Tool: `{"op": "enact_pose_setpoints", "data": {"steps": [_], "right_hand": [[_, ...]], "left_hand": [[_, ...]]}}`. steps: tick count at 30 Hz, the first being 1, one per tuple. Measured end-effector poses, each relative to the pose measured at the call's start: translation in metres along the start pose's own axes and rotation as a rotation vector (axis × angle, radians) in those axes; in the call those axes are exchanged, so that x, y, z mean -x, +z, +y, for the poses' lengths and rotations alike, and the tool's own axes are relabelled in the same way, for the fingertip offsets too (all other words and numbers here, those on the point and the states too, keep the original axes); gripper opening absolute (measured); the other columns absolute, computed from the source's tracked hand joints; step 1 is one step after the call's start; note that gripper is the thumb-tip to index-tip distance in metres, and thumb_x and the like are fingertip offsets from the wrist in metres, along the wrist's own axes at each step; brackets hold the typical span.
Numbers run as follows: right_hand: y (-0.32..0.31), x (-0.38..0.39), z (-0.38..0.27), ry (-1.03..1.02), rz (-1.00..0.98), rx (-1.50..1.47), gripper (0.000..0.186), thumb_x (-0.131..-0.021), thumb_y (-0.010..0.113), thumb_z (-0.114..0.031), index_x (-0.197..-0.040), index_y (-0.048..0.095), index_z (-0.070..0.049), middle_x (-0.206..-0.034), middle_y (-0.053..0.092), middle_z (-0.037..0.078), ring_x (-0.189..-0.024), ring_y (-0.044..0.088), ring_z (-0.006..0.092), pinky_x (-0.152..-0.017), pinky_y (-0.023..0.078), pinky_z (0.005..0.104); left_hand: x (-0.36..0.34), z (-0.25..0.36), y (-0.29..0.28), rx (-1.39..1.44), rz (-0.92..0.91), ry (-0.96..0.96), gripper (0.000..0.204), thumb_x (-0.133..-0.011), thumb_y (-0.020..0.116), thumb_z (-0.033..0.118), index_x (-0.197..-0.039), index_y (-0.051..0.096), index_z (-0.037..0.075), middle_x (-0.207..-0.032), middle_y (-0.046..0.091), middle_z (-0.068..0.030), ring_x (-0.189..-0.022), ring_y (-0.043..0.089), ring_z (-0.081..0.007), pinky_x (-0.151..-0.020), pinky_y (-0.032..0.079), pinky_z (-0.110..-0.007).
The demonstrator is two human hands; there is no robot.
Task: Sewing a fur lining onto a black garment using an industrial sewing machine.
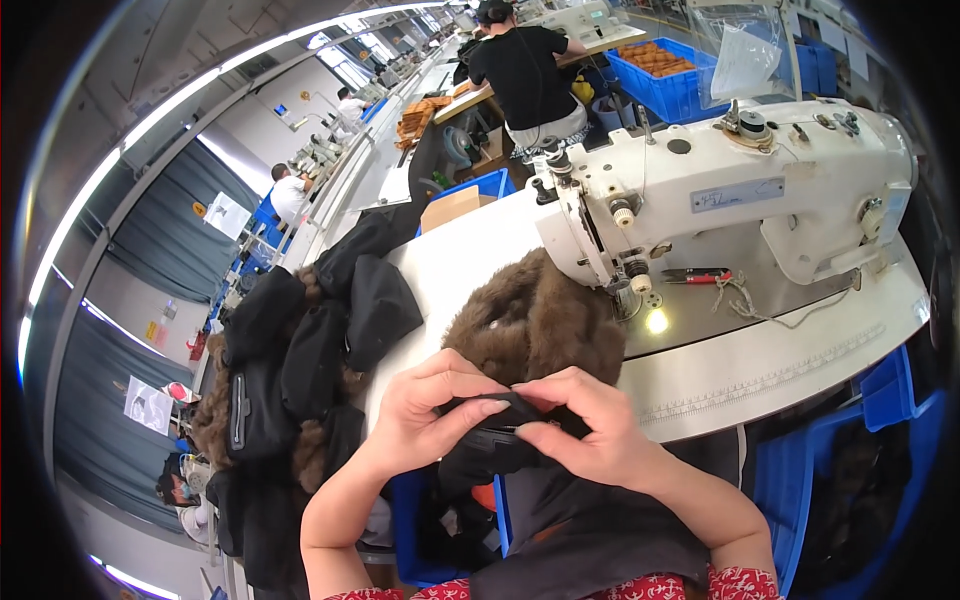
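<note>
Black cloth (pixel 490 448) with what looks like a zipper along it is pinched between both my hands at the table's front edge. My left hand (pixel 428 408) grips its left part between thumb and fingers. Close beside it, my right hand (pixel 590 425) pinches the right part the same way, thumb below and fingers above. Brown fur (pixel 540 315) lies just beyond my fingertips, on the white table and up against the sewing machine (pixel 700 200). The machine's small lamp lights a spot right of the fur. Whether fur and cloth are joined is hidden.
Red-handled snippers (pixel 697 275) and a loose cord (pixel 775 318) lie on the machine bed. Black garments with brown fur (pixel 300 350) are heaped at the left. Blue bins (pixel 800 480) stand below at the right. A co-worker in black (pixel 522 75) sits ahead.
</note>
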State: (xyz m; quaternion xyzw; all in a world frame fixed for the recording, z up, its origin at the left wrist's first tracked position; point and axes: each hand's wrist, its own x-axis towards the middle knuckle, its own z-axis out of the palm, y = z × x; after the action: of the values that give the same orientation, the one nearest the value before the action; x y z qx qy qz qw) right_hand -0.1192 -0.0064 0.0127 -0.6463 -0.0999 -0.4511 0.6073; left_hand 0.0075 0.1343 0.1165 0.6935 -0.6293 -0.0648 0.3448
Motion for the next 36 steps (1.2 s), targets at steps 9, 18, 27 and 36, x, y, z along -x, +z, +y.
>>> {"op": "enact_pose_setpoints", "data": {"steps": [9,18,27,36], "right_hand": [[-0.013,-0.016,-0.008,-0.01,-0.123,0.021,0.028,-0.082,0.065,0.005,-0.109,0.066,-0.003,-0.093,0.064,0.006,-0.083,0.064,0.0156,-0.07,0.052,0.0298],[-0.016,-0.017,-0.004,0.018,-0.163,-0.022,0.029,-0.082,0.065,0.005,-0.11,0.066,-0.003,-0.093,0.063,0.006,-0.084,0.063,0.0168,-0.072,0.053,0.0288],[-0.01,-0.026,-0.003,-0.22,-0.164,0.231,0.045,-0.07,0.069,0.005,-0.113,0.062,-0.005,-0.097,0.065,0.006,-0.081,0.064,0.0227,-0.068,0.054,0.0319],[-0.013,-0.028,0.002,-0.442,-0.062,0.393,0.035,-0.066,0.075,0.002,-0.098,0.066,-0.008,-0.087,0.063,0.001,-0.075,0.061,0.0184,-0.062,0.053,0.0287]], "left_hand": [[-0.001,0.004,0.004,0.043,-0.049,0.035,0.007,-0.087,0.066,0.001,-0.094,0.066,0.0,-0.083,0.062,-0.0092,-0.072,0.061,-0.0194,-0.064,0.048,-0.028],[-0.002,0.003,0.005,-0.028,-0.01,0.061,0.006,-0.087,0.065,0.0,-0.093,0.064,0.0,-0.084,0.061,-0.0097,-0.075,0.06,-0.0214,-0.067,0.048,-0.029],[-0.002,0.005,0.009,-0.061,0.008,0.088,0.008,-0.085,0.067,0.0,-0.092,0.065,0.001,-0.084,0.062,-0.0094,-0.073,0.062,-0.0206,-0.064,0.049,-0.029],[0.002,-0.004,0.008,0.162,0.055,-0.033,0.022,-0.078,0.079,0.009,-0.094,0.065,0.002,-0.087,0.066,-0.0073,-0.076,0.064,-0.0167,-0.067,0.05,-0.026]]}}
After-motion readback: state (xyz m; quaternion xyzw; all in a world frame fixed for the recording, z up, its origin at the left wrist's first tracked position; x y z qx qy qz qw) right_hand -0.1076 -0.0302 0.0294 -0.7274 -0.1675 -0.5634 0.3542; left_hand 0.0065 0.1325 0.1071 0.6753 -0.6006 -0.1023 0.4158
